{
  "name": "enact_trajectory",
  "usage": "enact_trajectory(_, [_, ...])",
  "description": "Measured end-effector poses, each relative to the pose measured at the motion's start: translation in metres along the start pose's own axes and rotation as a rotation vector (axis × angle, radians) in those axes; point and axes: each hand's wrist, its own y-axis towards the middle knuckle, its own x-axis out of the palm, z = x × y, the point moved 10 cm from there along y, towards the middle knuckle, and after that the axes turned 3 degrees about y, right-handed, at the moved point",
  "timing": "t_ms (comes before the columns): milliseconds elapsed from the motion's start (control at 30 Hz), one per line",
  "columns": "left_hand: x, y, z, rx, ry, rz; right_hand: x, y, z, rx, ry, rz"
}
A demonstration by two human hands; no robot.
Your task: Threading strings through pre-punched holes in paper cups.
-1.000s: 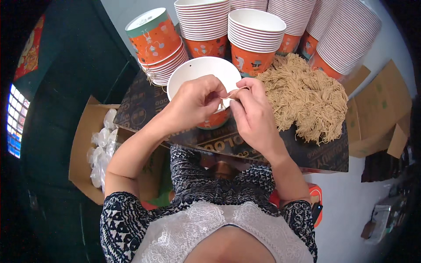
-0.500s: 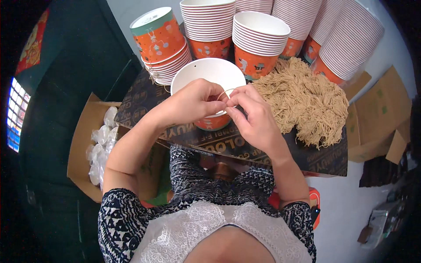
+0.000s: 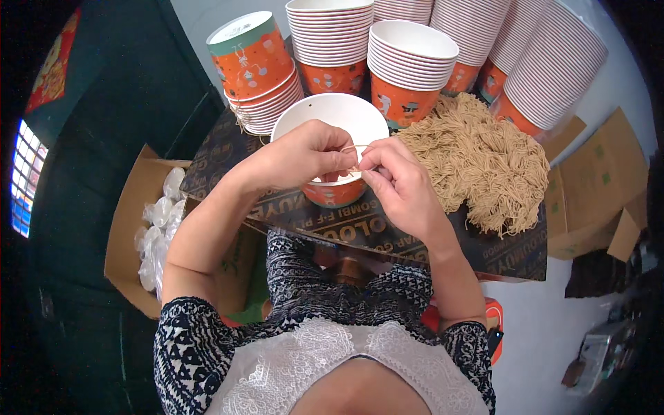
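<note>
A white-lined orange paper bucket (image 3: pixel 335 195) stands upright at the near edge of the black table, with a small hole in its far wall. Over its near rim my left hand (image 3: pixel 304 158) is closed, thumb and fingers pinching a thin tan string (image 3: pixel 357 145). My right hand (image 3: pixel 401 181) pinches the same string from the other side, its fingertips almost meeting those of the left. A short length of string spans the gap between them; its ends are hidden by my fingers. To the right of the bucket lies a heap of tan strings (image 3: pixel 484 162).
Nested bucket stacks (image 3: pixel 411 69) line the back of the table (image 3: pixel 332 225). At the back left, an upside-down bucket (image 3: pixel 249 62) tops a stack with strings hanging beside it. A cardboard box (image 3: pixel 128 242) of clear plastic items stands left; an open carton (image 3: pixel 598 183) stands right.
The string between my hands has gone from a raised loop to a flatter span. My fingertips have shifted slightly apart; the bucket stays in place.
</note>
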Motion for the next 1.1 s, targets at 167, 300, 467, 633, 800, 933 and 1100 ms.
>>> enact_trajectory(167, [0.000,0.001,0.000,-0.005,-0.034,-0.004,-0.001,0.001,0.000,0.003,0.021,0.000])
enact_trajectory(300, [0.000,0.000,0.001,-0.009,-0.043,-0.017,0.000,0.002,0.002,0.019,0.058,0.012])
enact_trajectory(467, [0.001,0.001,0.001,0.006,-0.018,-0.032,0.000,0.001,0.003,0.026,0.056,0.057])
enact_trajectory(633, [0.002,0.002,0.000,0.019,0.017,-0.043,-0.002,0.001,0.002,0.045,0.077,0.083])
enact_trajectory(800, [0.002,0.003,0.001,-0.009,0.117,-0.023,-0.001,0.001,0.004,0.049,0.077,0.087])
enact_trajectory(933, [0.003,0.004,0.007,0.044,0.201,0.001,-0.001,0.001,0.005,0.032,0.093,0.113])
enact_trajectory(1100, [0.003,0.004,0.009,-0.024,0.182,0.000,-0.002,0.000,0.009,0.043,0.107,0.150])
